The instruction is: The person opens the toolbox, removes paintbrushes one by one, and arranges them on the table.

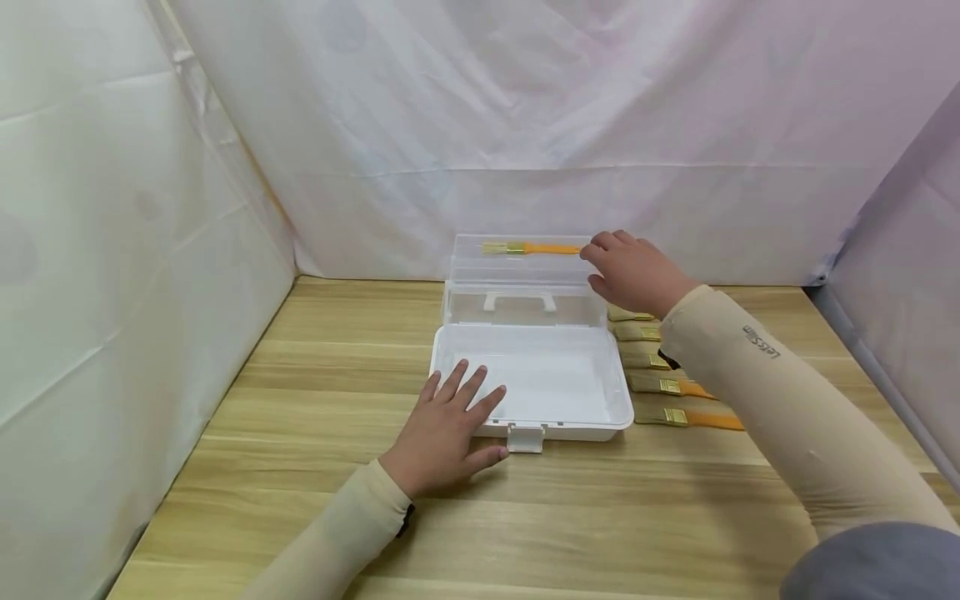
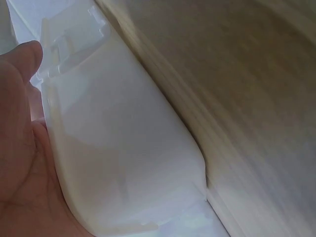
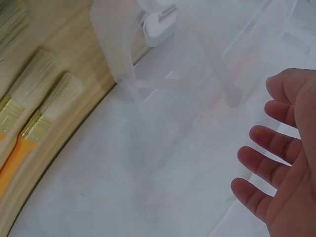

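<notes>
A white plastic box (image 1: 555,375) stands with its translucent lid (image 1: 465,304) swung back. Spread fingers of my left hand (image 1: 442,442) rest over the box's front-left corner; in the left wrist view the palm (image 2: 19,158) lies along the box wall (image 2: 123,138). A flat paintbrush (image 1: 551,248) with an orange handle lies across the raised lid, bristles to the left. My right hand (image 1: 637,271) is at the handle's end. In the right wrist view its fingers (image 3: 264,165) are apart and hold nothing; the brush is only a faint orange blur through the lid.
Several more paintbrushes (image 1: 686,418) lie in a column on the wooden table (image 1: 360,400), right of the box, partly hidden by the right arm. A white handle (image 1: 519,300) shows on the lid. Pale cloth sheets (image 1: 525,125) hang behind and at both sides.
</notes>
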